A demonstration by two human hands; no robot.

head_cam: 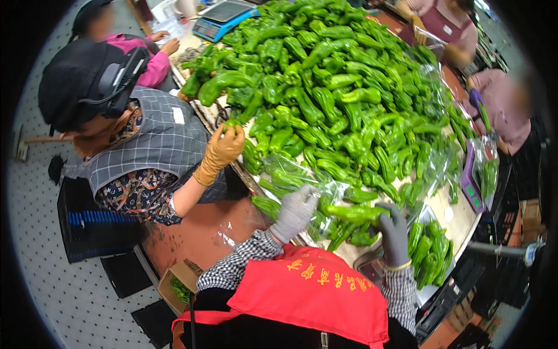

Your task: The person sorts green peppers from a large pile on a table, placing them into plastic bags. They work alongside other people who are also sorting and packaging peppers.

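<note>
My left hand (296, 213), in a light grey knitted glove, has its fingers closed on the edge of a clear plastic bag (323, 227). Green peppers lie in and around this bag. In a darker grey glove, my right hand (392, 233) grips the end of a long green pepper (357, 213), which points left towards the bag's mouth. A large heap of green peppers (322, 96) covers the table before me. Right of my right hand, a bunch of peppers (431, 253) rests on a metal tray, partly wrapped in clear film.
A co-worker in a black cap and orange gloves (222, 150) handles a pepper at my left. Other people stand around the table. A blue scale (224, 19) is at the far left, a purple scale (470, 179) at the right. A cardboard box (168, 285) stands low left.
</note>
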